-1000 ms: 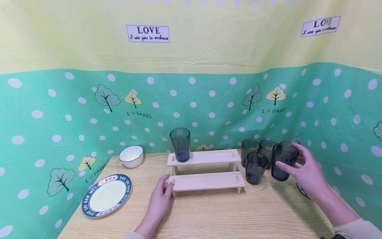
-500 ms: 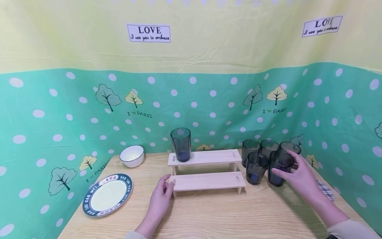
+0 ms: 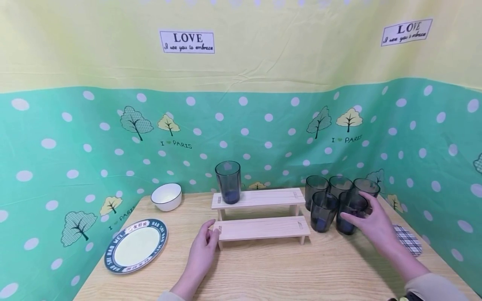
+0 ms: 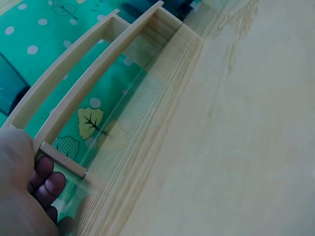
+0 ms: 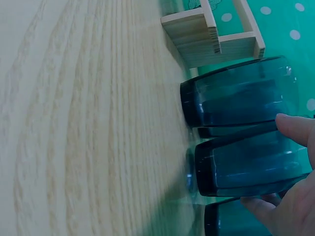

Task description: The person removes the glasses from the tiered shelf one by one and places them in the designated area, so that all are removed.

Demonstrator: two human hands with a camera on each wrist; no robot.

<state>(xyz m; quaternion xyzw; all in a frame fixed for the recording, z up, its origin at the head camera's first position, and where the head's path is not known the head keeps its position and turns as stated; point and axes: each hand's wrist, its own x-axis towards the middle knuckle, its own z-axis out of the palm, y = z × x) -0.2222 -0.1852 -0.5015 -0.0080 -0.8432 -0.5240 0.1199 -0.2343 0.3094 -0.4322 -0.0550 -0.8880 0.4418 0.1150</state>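
Note:
A two-tier wooden shelf [image 3: 263, 229] stands in the middle of the table. My left hand [image 3: 201, 252] grips the left end of its lower tier, fingers curled by the leg in the left wrist view. On the upper tier, at the left, a dark tinted drinking glass [image 3: 228, 184] stands upright. My right hand [image 3: 378, 228] holds another drinking glass [image 5: 251, 162] between thumb and fingers, at the front of the group right of the shelf. Beside it is a neighbouring glass [image 3: 323, 213]; behind stand a back-left glass [image 3: 314, 188], a back-middle glass [image 3: 340, 183] and a back-right glass [image 3: 367, 184].
At the left lie a blue-rimmed plate [image 3: 135, 246] and a white bowl [image 3: 166, 197]. A checked coaster-like piece [image 3: 408, 240] lies by the right edge, partly behind my forearm. Polka-dot cloth [image 3: 263, 138] walls in the wooden table [image 3: 271, 271].
My right hand has carried its glass left and toward me, down beside the neighbouring glass. The back-right glass and checked piece have come into fuller view. My left hand has stayed put.

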